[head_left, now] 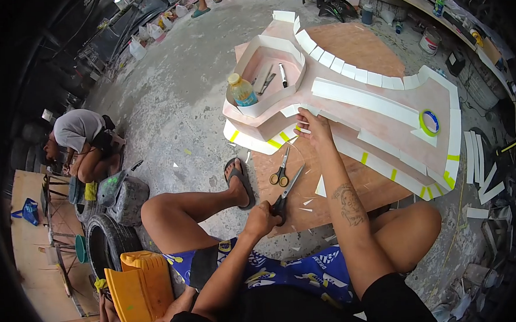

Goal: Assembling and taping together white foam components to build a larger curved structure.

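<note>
My left hand (261, 220) is closed round the black handles of a pair of scissors (291, 185), blades pointing up and away. My right hand (314, 127) reaches forward and pinches the edge of a white card strip (292, 109) on a large pinkish panel (377, 105). White card pieces line the panel's edges, some fixed with yellow tape (364, 158). A second pair of scissors (280, 176) with tan and black handles lies on the brown board (293, 159) between my hands. Inside the raised white-walled recess are a marker (282, 75) and a cutter knife (268, 83).
A bottle (242, 90) stands at the recess's left; a tape roll (429, 123) lies on the panel's right. White strips (475, 156) lie farther right. Left are a yellow plastic container (141, 286), a tire (112, 243) and a crouching person (84, 138). Paper scraps litter the board.
</note>
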{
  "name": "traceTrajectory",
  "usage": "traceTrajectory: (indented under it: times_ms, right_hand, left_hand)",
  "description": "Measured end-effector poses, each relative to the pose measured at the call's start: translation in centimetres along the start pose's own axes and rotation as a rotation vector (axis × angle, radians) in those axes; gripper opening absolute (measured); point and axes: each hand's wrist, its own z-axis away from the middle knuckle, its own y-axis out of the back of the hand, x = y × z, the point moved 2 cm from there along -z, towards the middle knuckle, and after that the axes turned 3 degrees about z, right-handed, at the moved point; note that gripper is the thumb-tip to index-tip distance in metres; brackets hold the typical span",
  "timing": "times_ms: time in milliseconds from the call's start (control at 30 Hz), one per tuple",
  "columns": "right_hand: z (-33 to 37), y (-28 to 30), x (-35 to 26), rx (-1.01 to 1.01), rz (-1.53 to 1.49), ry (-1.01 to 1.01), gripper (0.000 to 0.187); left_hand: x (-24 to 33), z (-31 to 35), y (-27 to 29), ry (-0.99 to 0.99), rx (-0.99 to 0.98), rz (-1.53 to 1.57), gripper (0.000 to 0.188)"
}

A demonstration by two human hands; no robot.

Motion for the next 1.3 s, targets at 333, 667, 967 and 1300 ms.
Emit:
traceTrajectory:
  times_ms: [333,667,967,1300]
  right_hand:
    - [-0.5,0.0,0.1,-0.013,0.053,0.011,0.038]
    - [-0.3,0.4,-0.2,-0.141,-0.065,0.003,0.046]
    - [-0.6,0.2,-0.8,-0.092,-0.033,-0.119,0.045]
    - [1.4,2.7,-1.0,-0.213,-0.025,-0.015,0.051]
  left_hand:
    - [3.0,2.1,2.4,-0.039,-0.224,0.721,0.024]
    - [3.4,1.9,3.0,-0.026,-0.315,0.669,0.035]
    - [3.9,1.8,3.3,0.029,-0.279,0.717,0.035]
    - [2.8,2.3,2.0,0.026,-0.241,0.680,0.035]
